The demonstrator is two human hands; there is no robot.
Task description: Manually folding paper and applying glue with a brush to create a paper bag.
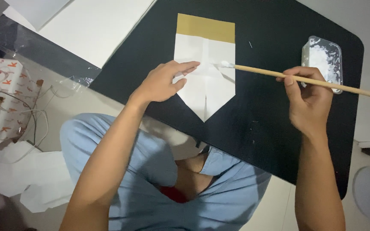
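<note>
Pressing flat on the folded white paper (205,81) at the desk's (258,128) centre, my left hand (163,81) has fingers stretched together. My right hand (307,100), at three o'clock, has fingers clamped on a wooden brush (279,76) (tip touching the paper). A tub of white paste (322,62) sits at two o'clock.

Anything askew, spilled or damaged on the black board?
Nothing stands out. The folded white paper with a tan band lies flat under the left hand; the right hand holds the wooden brush; white paste stays inside the clear plastic tub.
</note>
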